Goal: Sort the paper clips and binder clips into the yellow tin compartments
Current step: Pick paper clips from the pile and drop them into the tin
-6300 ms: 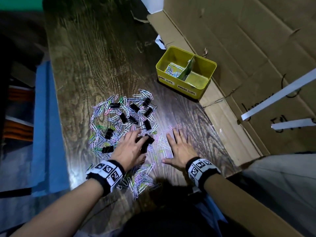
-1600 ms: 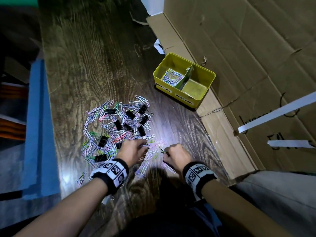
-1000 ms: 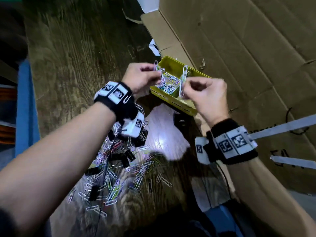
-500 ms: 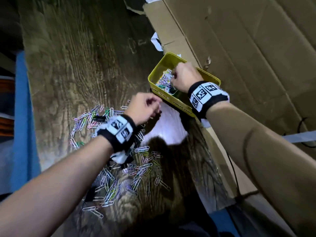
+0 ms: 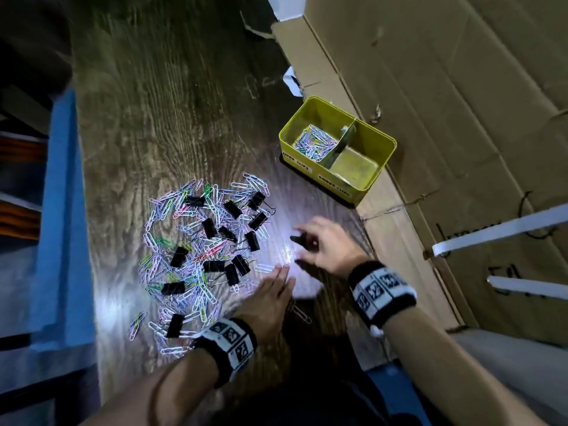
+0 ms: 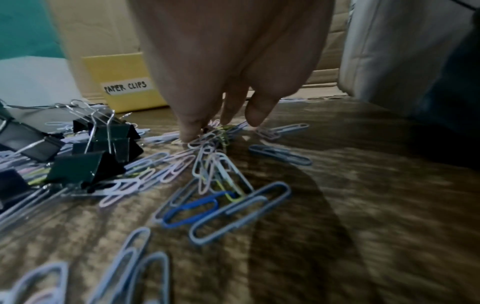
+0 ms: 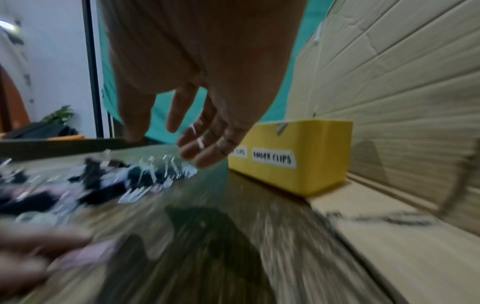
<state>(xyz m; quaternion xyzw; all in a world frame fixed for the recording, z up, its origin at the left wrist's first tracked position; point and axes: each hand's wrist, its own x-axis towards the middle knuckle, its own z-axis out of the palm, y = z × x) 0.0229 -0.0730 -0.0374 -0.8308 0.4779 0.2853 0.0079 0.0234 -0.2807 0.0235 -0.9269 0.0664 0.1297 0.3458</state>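
- In the head view I see the yellow tin (image 5: 365,182) at the upper right of centre, on the wooden table (image 5: 172,112) against the cardboard (image 5: 461,87).
- Its left compartment, labelled "PAPER CLIPS" in my left wrist view, holds a heap of paper clips (image 5: 315,142); the right one, labelled "BINDER CLIPS", looks bare.
- The loose pile (image 5: 199,250) of coloured paper clips and black binder clips (image 5: 209,227) spreads across the centre-left of the frame.
- My left hand (image 5: 270,298) sits at the pile's lower right edge, fingers straight and together, tips touching a bunch of clips (image 6: 207,142).
- My right hand (image 5: 325,244) hovers right of the pile, above the table, fingers spread and loosely bent, holding nothing I can see.
- The right wrist view is motion-blurred.
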